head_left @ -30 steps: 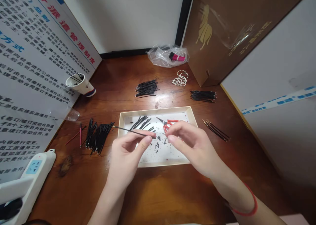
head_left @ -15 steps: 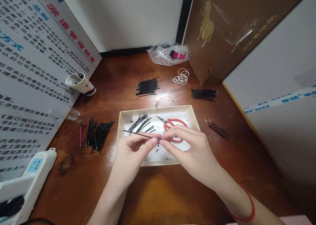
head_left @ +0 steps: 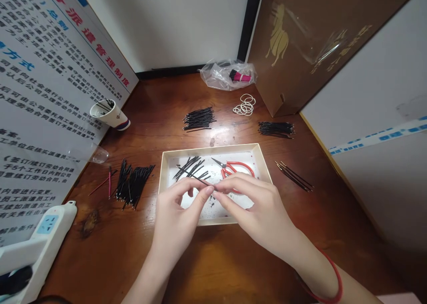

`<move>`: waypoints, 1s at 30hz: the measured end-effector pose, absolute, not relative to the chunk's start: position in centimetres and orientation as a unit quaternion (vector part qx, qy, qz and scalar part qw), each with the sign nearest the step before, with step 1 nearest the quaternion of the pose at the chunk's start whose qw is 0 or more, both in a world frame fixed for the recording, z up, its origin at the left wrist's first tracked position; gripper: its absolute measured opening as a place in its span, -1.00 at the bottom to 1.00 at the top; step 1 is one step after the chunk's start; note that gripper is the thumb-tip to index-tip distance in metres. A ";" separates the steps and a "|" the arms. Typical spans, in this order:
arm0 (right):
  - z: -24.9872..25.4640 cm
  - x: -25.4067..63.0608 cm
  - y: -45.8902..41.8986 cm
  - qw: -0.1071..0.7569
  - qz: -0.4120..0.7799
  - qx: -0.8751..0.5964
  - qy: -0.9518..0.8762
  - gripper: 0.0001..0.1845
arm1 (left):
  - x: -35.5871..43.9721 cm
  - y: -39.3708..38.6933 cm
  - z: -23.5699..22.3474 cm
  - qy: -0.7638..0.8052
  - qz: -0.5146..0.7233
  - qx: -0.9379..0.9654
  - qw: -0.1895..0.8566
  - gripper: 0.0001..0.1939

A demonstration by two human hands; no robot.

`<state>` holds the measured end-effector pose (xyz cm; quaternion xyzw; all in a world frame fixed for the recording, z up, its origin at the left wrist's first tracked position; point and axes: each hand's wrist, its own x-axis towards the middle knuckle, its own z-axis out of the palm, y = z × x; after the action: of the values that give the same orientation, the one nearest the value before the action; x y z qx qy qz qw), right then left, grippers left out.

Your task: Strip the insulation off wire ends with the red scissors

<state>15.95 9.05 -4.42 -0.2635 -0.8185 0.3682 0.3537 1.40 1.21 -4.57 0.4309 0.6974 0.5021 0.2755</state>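
Between thumb and forefinger, my left hand pinches a thin black wire whose free end slants up to the left. My right hand pinches the wire's other end, its fingertips meeting those of the left; that end is hidden. Both hands are over a shallow cream box lid with a white floor. Inside it, several short black wires lie at the left. Red-handled scissors rest at the right, partly behind my right hand. Dark scraps are scattered on the floor of the lid.
Black wire bundles lie at the left, the back and the right, with a few loose wires nearer. Rubber bands, a plastic bag, a tilted paper cup and a power strip surround them.
The wire's free end has swung up and to the right, so the wire slopes more steeply. Both hands keep their pinch close together over the box lid.
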 end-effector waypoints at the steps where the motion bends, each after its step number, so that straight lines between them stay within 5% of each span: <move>1: -4.4 16.0 9.1 0.350 0.362 -0.256 -0.825 -0.91 | 1.4 1.2 -4.6 0.698 0.493 0.451 0.257 -0.89; 11: -4.2 17.1 10.0 0.226 0.345 -0.222 -0.884 -0.84 | 1.0 1.2 -4.8 0.635 0.432 0.625 0.137 -0.88; 25: -4.9 16.6 10.1 0.306 0.221 -0.203 -0.903 -0.77 | 1.7 1.5 -4.7 0.650 0.431 0.616 0.104 -0.88; 30: -4.6 16.3 9.8 0.334 0.297 -0.234 -0.863 -0.79 | 2.3 1.6 -5.2 0.649 0.436 0.620 0.060 -0.82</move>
<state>16.27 9.78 -4.56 -0.2338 -0.8635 0.2971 0.3339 2.28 1.63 -5.24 0.6202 0.6493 0.4360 0.0603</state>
